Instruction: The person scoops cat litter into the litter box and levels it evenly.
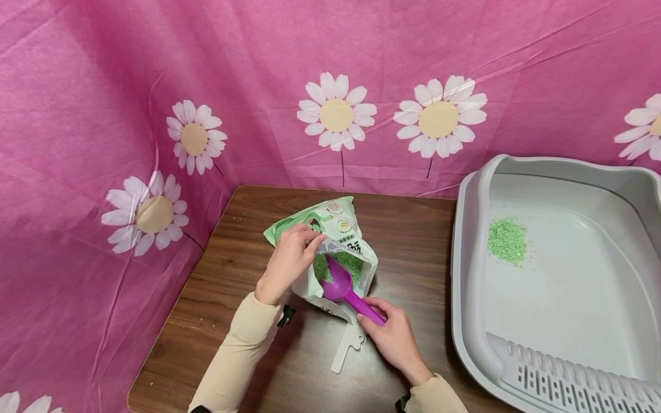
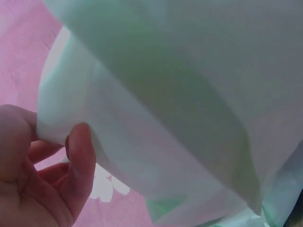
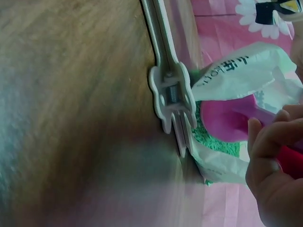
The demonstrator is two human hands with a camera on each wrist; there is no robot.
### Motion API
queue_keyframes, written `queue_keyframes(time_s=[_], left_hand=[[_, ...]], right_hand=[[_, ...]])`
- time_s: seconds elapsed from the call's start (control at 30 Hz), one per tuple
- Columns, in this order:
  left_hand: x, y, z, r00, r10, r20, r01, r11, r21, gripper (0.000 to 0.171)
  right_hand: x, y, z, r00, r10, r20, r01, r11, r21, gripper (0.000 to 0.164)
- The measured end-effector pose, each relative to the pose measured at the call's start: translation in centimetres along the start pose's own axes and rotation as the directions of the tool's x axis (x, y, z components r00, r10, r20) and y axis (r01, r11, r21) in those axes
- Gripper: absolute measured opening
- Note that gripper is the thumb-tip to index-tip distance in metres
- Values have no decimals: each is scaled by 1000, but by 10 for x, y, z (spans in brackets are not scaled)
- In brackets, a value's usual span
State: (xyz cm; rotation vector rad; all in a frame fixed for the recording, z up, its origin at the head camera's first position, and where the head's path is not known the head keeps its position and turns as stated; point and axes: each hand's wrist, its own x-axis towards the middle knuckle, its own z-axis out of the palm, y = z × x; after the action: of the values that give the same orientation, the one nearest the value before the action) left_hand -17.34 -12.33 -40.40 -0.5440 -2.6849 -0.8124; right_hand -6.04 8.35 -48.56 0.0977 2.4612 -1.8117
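Observation:
A bag of green cat litter [image 1: 338, 209] lies on the table with its mouth toward me. My left hand [image 1: 293, 255] pinches the upper rim of the mouth between thumb and fingers; in the left wrist view, the pale bag wall [image 2: 142, 127] fills most of the picture beside that hand [image 2: 52, 175]. My right hand [image 1: 391, 335] grips the handle of a purple scoop [image 1: 339, 281]. The scoop's bowl is inside the bag mouth, against the green pellets [image 1: 351, 264]. In the right wrist view, the right hand's fingers [image 3: 274, 151] curl round the scoop handle.
A grey litter box [image 1: 467, 275] stands on the right, with a small pile of green pellets [image 1: 508, 241] on its floor. Just in front of the bag lies a pale long-handled clip [image 1: 343, 350]. Pink flowered cloth [image 1: 258, 69] hangs behind the brown table [image 1: 413, 229].

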Motion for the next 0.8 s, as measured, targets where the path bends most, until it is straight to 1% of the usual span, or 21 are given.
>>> queue_keyframes(time_s=[0.13, 0.2, 0.4, 0.67, 0.8], left_hand=[[0, 0, 0, 1000, 1, -2, -1, 1000, 2, 20], [0, 0, 0, 1000, 2, -1, -2, 1000, 2, 20], [0, -1, 1, 1000, 12, 3, -12, 1000, -1, 21], [1, -2, 1, 1000, -9, 18, 10, 1000, -3, 23], [0, -2, 1, 1000, -12, 17, 12, 1000, -3, 23]], right_hand=[[3, -1, -2, 1000, 10, 29, -9, 999, -42, 34], [4, -1, -4, 998, 18, 57, -15, 999, -48, 35], [4, -1, -9, 990, 57, 127, -57, 998, -2, 36], [0, 2, -14, 988, 69, 141, -73, 997, 25, 34], [-2, 1, -19, 988, 60, 143, -55, 998, -39, 33]])
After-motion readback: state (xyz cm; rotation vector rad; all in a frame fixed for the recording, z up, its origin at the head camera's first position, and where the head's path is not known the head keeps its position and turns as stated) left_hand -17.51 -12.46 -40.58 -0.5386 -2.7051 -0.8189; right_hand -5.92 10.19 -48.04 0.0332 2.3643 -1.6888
